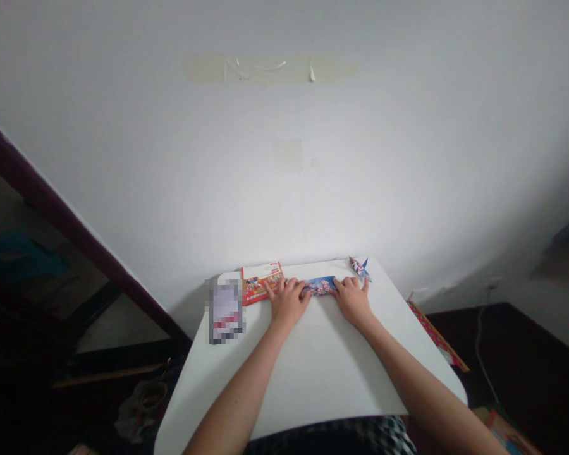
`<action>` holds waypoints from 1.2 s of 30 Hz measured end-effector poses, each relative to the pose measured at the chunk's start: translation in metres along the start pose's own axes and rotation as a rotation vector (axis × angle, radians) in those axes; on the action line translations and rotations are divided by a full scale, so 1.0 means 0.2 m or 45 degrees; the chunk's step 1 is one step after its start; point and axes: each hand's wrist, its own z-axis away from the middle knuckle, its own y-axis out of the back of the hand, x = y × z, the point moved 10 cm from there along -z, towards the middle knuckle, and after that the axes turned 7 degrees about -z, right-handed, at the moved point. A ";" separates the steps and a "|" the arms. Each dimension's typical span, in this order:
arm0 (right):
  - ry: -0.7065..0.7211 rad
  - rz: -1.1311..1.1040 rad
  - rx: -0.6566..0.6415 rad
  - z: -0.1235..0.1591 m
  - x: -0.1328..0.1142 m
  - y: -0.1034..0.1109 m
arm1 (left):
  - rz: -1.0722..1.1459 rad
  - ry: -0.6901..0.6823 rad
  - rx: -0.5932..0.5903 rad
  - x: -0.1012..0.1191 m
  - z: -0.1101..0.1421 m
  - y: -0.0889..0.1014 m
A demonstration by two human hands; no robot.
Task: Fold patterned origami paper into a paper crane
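Note:
A folded strip of blue patterned paper (pixel 320 285) lies near the far edge of the white table (pixel 313 366). My left hand (pixel 288 300) presses flat on the strip's left end, fingers stretched out. My right hand (pixel 353 298) presses flat on its right end, fingers spread. Both hands rest on the paper; the parts under them are hidden.
A red and white packet (pixel 260 282) lies just left of my left hand. A blurred card (pixel 226 310) sits at the table's left corner. A small folded paper figure (pixel 360 266) stands at the far right corner. The wall is right behind the table. Clutter lies on the dark floor.

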 end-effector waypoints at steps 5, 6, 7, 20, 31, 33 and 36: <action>-0.001 -0.004 -0.021 0.00 0.00 0.00 | -0.015 0.016 -0.011 0.00 0.00 0.00; 0.002 -0.006 -0.019 0.00 0.00 0.00 | -0.020 0.023 -0.010 0.00 0.01 0.00; 0.006 -0.008 -0.014 0.00 0.00 0.00 | -0.025 0.029 -0.009 0.00 0.01 0.00; -0.001 -0.016 -0.013 0.00 0.00 -0.01 | -0.096 0.108 -0.032 -0.04 0.01 -0.01; -0.005 -0.018 -0.013 0.00 0.00 -0.01 | -0.110 0.112 -0.036 -0.05 0.00 -0.03; -0.001 -0.019 -0.016 0.00 0.00 0.00 | -0.103 0.122 -0.049 -0.05 0.00 -0.03; -0.013 -0.024 -0.026 0.00 0.00 0.00 | -0.102 0.149 -0.060 -0.05 0.00 -0.02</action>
